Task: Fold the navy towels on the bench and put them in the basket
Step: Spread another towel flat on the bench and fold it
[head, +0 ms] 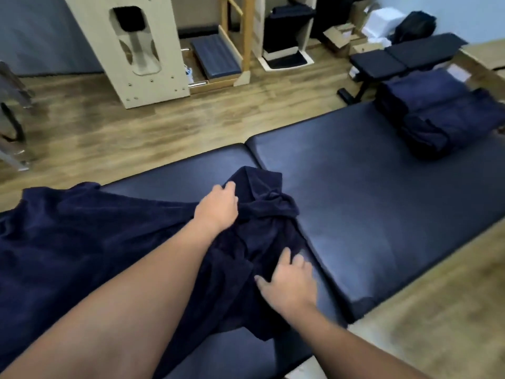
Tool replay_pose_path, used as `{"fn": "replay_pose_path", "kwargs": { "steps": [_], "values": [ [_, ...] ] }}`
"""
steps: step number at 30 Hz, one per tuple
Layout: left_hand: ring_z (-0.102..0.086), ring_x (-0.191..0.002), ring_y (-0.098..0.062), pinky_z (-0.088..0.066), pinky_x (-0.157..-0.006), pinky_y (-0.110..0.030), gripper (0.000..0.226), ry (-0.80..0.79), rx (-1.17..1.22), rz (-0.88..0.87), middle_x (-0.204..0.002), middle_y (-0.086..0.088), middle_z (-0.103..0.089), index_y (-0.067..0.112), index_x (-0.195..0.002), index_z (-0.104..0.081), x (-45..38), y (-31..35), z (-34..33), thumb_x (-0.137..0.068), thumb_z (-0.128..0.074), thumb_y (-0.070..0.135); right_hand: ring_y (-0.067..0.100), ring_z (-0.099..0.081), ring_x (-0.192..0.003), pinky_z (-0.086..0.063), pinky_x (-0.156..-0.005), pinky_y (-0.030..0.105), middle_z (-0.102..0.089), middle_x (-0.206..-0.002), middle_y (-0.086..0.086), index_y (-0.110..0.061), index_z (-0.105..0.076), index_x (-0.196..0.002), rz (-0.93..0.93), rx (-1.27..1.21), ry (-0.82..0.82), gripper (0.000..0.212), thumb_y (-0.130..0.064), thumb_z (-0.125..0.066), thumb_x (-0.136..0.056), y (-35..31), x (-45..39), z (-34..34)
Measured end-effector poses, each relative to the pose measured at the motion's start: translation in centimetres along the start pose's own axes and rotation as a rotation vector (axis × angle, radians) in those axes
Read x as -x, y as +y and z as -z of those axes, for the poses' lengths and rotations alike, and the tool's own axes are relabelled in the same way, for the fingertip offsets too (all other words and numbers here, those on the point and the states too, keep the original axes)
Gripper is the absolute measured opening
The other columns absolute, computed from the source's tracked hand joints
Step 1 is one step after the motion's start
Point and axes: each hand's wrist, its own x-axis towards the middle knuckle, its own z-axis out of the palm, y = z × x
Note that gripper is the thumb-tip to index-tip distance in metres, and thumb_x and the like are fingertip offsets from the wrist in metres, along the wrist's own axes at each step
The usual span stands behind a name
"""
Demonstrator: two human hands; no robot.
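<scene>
A navy towel [82,236] lies crumpled and spread over the left part of the dark padded counter [369,203], with its bunched end reaching the seam between the two pads. The left hand [218,206] rests on top of this bunched part, and its fingers [228,187] curl over a fold of the cloth, so the grip seems to hold the towel, though the picture is a little blurred here. The right hand [289,285] lies lower, at the near edge of the towel, with fingers spread and quite straight; the grip is wide, and the hand presses flat on the cloth and the counter beside it. At the far right end of the counter sits a pile [442,116] of navy towels, partly folded, well apart from both hands. Behind the counter is a wooden floor [136,127]. On it stand a pale wooden cabinet [136,50], a black exercise bench [404,56] and some open cardboard boxes [341,36] near the wall. I cannot see any basket clearly.
</scene>
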Motion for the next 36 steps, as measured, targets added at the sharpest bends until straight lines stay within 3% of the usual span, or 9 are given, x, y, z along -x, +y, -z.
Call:
{"fn": "replay_pose_path", "kwargs": {
  "steps": [4, 7, 11, 15, 20, 24, 26, 31, 36],
  "values": [
    [-0.063, -0.073, -0.026, -0.051, -0.067, -0.039, 0.081, -0.198, -0.108, 0.088, -0.091, -0.003, -0.058, 0.032, -0.158, 0.0, -2.0, -0.3, -0.7, -0.099, -0.054, 0.033, 0.035, -0.06, -0.11, -0.049, -0.085, 0.041, -0.059, -0.121, 0.013, -0.013, -0.024, -0.151, 0.086, -0.003, -0.056, 0.068, -0.024, -0.056, -0.092, -0.2, 0.9, -0.4],
    [-0.067, -0.054, -0.022, -0.06, -0.061, -0.035, 0.075, -0.346, -0.097, 0.161, -0.092, -0.003, -0.064, 0.034, -0.148, -0.017, -2.2, -0.5, -1.2, -0.09, -0.064, 0.045, 0.039, -0.063, -0.103, -0.049, -0.08, 0.042, -0.06, -0.113, 0.013, -0.016, -0.038, -0.124, 0.041, -0.093, -0.057, 0.042, -0.005, -0.05, -0.085, 1.3, 1.1, 0.2],
    [-0.072, -0.06, -0.024, -0.058, -0.061, -0.035, 0.013, -0.311, -0.254, 0.045, -0.089, -0.006, -0.066, 0.017, -0.105, -0.054, -2.3, 0.6, -1.1, -0.092, -0.053, 0.017, 0.039, -0.064, -0.104, -0.05, -0.083, 0.043, -0.059, -0.114, 0.012, -0.015, -0.045, -0.111, -0.087, -0.116, 0.027, 0.027, -0.005, -0.047, -0.086, 6.5, 0.9, 1.3],
    [-0.072, -0.056, -0.025, -0.061, -0.066, -0.036, 0.021, -0.34, -0.292, 0.001, -0.088, -0.007, -0.067, 0.016, -0.093, -0.06, -1.8, 2.6, -0.9, -0.087, -0.041, 0.007, 0.041, -0.062, -0.097, -0.048, -0.082, 0.042, -0.059, -0.108, 0.012, -0.015, -0.046, -0.1, -0.204, -0.132, 0.111, 0.02, -0.005, -0.044, -0.083, 12.5, -0.5, 2.9],
    [-0.053, -0.087, -0.035, -0.044, -0.072, -0.042, 0.005, 0.071, 0.072, -0.095, -0.092, -0.012, -0.057, 0.011, -0.098, -0.046, -3.9, 8.0, 0.3, -0.101, -0.042, 0.013, 0.042, -0.058, -0.091, -0.049, -0.078, 0.044, -0.059, -0.1, 0.017, -0.011, -0.044, -0.089, -0.35, -0.247, 0.254, 0.015, -0.001, -0.045, -0.078, 19.3, -2.9, 5.8],
    [-0.051, -0.08, -0.03, -0.04, -0.072, -0.039, 0.007, 0.286, 0.318, -0.295, -0.088, -0.009, -0.058, 0.011, -0.097, -0.047, -5.8, 13.3, 1.0, -0.103, -0.043, 0.011, 0.04, -0.059, -0.093, -0.049, -0.079, 0.042, -0.06, -0.107, 0.014, -0.013, -0.054, -0.102, -0.541, -0.46, 0.497, 0.022, -0.004, -0.046, -0.084, 23.5, -3.7, 8.0],
    [-0.054, -0.08, -0.031, -0.042, -0.071, -0.041, 0.012, 0.227, 0.215, -0.309, -0.089, -0.006, -0.056, 0.012, -0.089, -0.05, -6.5, 14.4, 0.1, -0.098, -0.043, 0.006, 0.04, -0.06, -0.098, -0.049, -0.082, 0.042, -0.063, -0.113, 0.016, -0.014, -0.056, -0.109, -0.666, -0.534, 0.539, 0.025, -0.008, -0.049, -0.086, 25.8, -3.6, 8.2],
    [-0.055, -0.086, -0.029, -0.048, -0.075, -0.04, 0.006, -0.161, -0.203, -0.057, -0.098, -0.005, -0.058, 0.018, -0.093, -0.053, -6.4, 15.8, -3.8, -0.092, -0.051, 0.024, 0.043, -0.05, -0.119, -0.043, -0.098, 0.045, -0.053, -0.13, 0.022, -0.008, -0.049, -0.128, -0.679, -0.271, 0.148, 0.049, -0.022, -0.058, -0.083, 28.0, -3.7, 6.4],
    [-0.053, -0.113, -0.036, -0.049, -0.085, -0.046, 0.055, -0.186, -0.207, -0.077, -0.129, -0.013, -0.049, 0.029, -0.142, -0.03, -7.4, 18.0, -7.1, -0.097, -0.056, 0.046, 0.034, -0.051, -0.107, -0.047, -0.092, 0.041, -0.048, -0.126, 0.009, -0.02, -0.052, -0.121, -0.329, -0.123, 0.195, 0.031, -0.024, -0.054, -0.09, 26.4, -7.1, 5.5]
  ]
}}
